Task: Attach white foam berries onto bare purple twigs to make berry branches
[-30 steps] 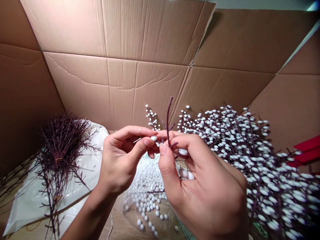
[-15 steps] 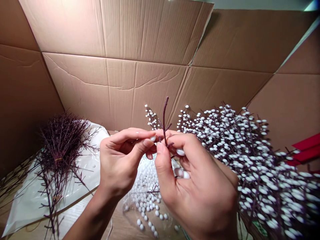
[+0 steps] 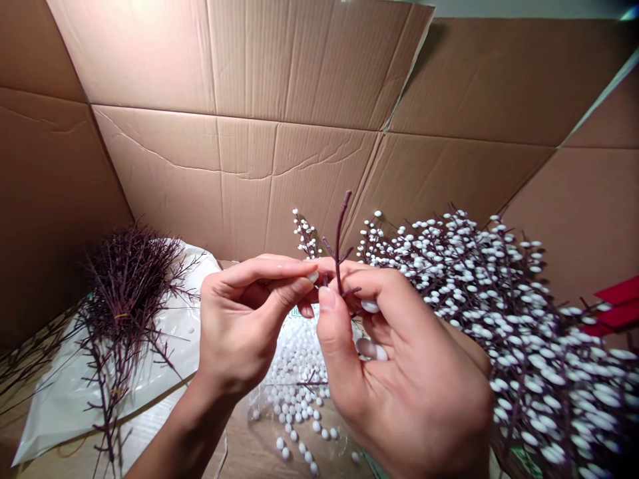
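Between thumb and forefinger of my left hand point(image 3: 249, 316) is a small white berry bead point(image 3: 313, 275). My right hand point(image 3: 399, 359) pinches a dark brown twig point(image 3: 340, 246) with short side stubs, its bare top pointing up. The bead is close beside one of the twig's stubs; whether they touch I cannot tell. A few more white beads point(image 3: 369, 348) show within the curled fingers of my right hand. Below my hands lies a heap of loose white beads point(image 3: 294, 362), partly hidden by the right hand.
At left, a bundle of bare dark twigs point(image 3: 127, 286) lies on a white plastic bag point(image 3: 54, 426). A thick mass of twigs with white berries point(image 3: 464, 279) fills the right side. Cardboard walls point(image 3: 239, 146) stand behind, and a red object point(image 3: 619, 303) is at the right edge.
Both hands, the twig and the bead appear slightly further right, as the view has shifted a little. The twig leans slightly more to the right. Both grips are unchanged.
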`<state>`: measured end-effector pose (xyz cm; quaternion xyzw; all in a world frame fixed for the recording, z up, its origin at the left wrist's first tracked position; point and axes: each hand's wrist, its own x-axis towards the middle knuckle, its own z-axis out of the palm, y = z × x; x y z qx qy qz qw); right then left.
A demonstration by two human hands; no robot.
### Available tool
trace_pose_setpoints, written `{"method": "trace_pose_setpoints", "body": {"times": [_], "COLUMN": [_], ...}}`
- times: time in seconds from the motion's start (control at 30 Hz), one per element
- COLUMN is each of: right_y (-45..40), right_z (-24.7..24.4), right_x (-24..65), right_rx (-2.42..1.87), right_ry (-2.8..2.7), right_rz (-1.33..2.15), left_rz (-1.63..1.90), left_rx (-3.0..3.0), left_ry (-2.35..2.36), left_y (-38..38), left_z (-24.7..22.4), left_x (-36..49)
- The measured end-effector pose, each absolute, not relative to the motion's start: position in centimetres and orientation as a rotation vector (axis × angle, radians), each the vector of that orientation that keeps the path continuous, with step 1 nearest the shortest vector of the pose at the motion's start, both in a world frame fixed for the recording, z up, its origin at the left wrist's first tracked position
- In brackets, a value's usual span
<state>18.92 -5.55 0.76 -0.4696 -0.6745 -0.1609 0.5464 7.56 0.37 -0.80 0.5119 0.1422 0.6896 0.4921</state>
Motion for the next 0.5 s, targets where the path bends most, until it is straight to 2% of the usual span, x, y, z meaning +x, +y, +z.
{"method": "trace_pose_setpoints", "body": {"times": [0.5], "right_y": [-5.31], "right_z": [0.58], "right_x": [18.57], "right_rx": [-1.111], "right_ry": [-1.547], "right_rz": [-0.383], "left_rz": [1.656], "left_rx": [1.222], "left_ry": [0.31], "left_y": [0.29], "left_z": [-0.8], "left_x": [7.82]}}
